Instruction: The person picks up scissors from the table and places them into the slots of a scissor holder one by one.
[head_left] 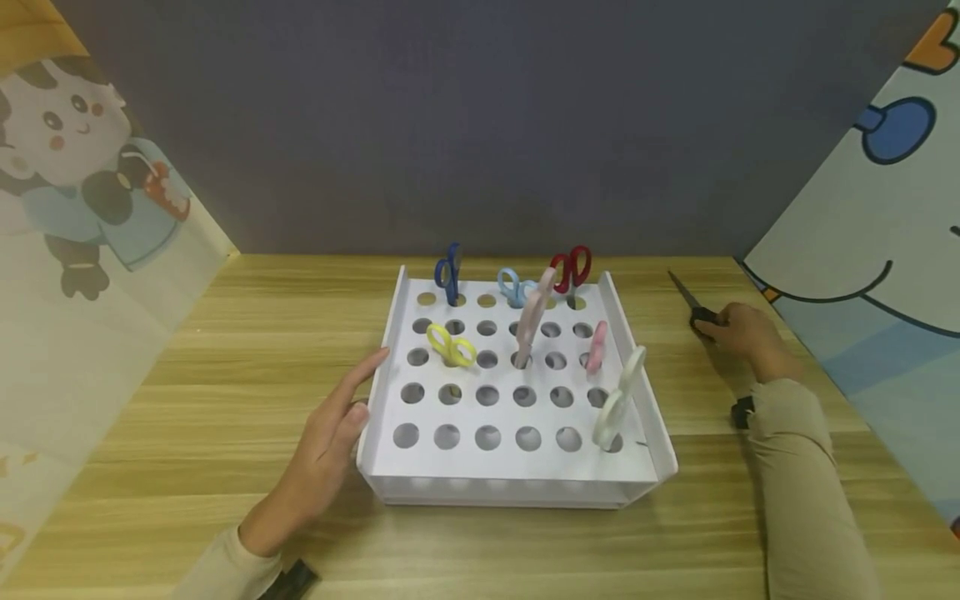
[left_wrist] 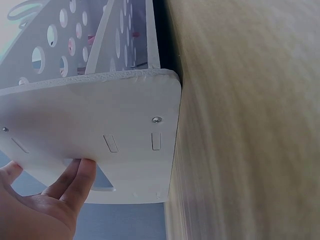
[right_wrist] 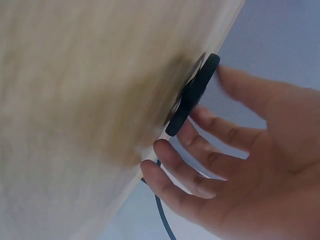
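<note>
A white rack (head_left: 467, 462) with rows of round holes stands in the middle of the wooden table. My left hand (head_left: 322, 450) rests on its left side wall; in the left wrist view, two fairly straight fingers (left_wrist: 80, 182) lie at the wall's cutout. Right of the rack, black-handled scissors (head_left: 703, 317) lie with the blade pointing away to the back. My right hand (head_left: 742, 333) pinches their handle between thumb and fingers. In the right wrist view the handle (right_wrist: 192, 97) is seen edge-on, close to the tabletop, and the lower fingers are spread loosely.
Handles stick up from the rack's holes: dark blue scissors (head_left: 452, 287), light blue scissors (head_left: 516, 293), red scissors (head_left: 572, 279), yellow scissors (head_left: 452, 351), a pale pink handle (head_left: 532, 317), a pink handle (head_left: 597, 346) and a whitish handle (head_left: 618, 402). A grey wall (head_left: 480, 150) closes off the back.
</note>
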